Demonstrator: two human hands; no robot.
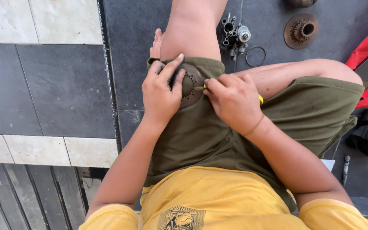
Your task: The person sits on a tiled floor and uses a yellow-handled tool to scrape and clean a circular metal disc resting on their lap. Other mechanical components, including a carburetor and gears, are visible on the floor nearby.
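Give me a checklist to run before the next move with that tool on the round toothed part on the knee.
1. Left hand steadies the round toothed part on the knee: ok.
2. Right hand grips the yellow-handled tool: ok.
3. Tool tip meets the part's toothed ring: ok.
4. Left fingers away from the tip: not ok, they lie close beside it.
5. Part sits flat on the shorts: cannot tell.
6. Second toothed disc and wire ring lie apart on the floor: ok.

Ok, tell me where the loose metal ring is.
In the head view the metal ring lies on the dark floor at upper right, just right of the small carburettor-like part and lower left of the toothed disc.
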